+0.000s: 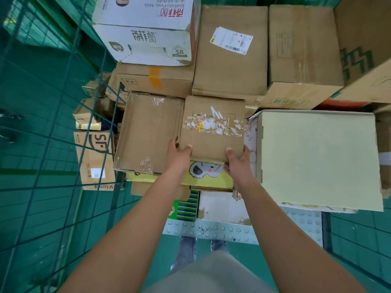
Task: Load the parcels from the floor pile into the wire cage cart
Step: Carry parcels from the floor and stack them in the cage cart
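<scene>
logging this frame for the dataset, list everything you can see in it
torn-label box: 1, brown, centre, held at near corners
taped box: 1, brown, left of it
pale box: 1, cream, right
milk carton: 1, white, top left
labelled box: 1, brown, top centre
SF box: 1, brown, behind the mesh, left
cartoon box: 1, yellow, under held box
cage mesh: green, left
left hand: grips held box
right hand: grips held box

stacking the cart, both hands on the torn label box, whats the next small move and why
Probably settle it down and let go: the left hand and right hand grip the near corners of the torn-label box, which sits among stacked boxes.
</scene>
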`<state>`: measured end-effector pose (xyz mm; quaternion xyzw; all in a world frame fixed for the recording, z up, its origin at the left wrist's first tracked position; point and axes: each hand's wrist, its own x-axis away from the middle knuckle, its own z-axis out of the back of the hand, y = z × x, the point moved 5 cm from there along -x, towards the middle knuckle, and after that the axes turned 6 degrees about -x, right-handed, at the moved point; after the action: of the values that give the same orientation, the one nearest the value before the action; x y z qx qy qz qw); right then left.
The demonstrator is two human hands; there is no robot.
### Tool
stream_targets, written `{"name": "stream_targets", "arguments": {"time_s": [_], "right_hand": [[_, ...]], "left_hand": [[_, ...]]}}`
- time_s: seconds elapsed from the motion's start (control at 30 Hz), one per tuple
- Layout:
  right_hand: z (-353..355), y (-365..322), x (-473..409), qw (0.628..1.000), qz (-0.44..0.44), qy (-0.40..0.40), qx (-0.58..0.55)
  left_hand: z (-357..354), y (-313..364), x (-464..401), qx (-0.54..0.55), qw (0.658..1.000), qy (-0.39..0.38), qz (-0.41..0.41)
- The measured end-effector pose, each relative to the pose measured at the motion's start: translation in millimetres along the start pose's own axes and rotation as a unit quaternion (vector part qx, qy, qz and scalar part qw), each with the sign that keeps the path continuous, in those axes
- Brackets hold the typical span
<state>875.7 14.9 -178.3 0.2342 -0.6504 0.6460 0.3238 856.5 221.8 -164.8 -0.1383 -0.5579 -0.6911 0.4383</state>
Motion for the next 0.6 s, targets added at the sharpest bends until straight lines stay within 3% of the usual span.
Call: {"name": "stream_targets", "arguments": {"time_s": [0.27,0.6], "right_hand": [[20,1,37,0.996,-0.079,-0.005,-0.036],[78,40,126,0.995,-0.058,-0.071,-0.033]], "left_hand": [[-11,-18,49,0.047,0.997,0.03,0.05],[-25,-72,163,0.029,0.997,-0.025,0.067]]}}
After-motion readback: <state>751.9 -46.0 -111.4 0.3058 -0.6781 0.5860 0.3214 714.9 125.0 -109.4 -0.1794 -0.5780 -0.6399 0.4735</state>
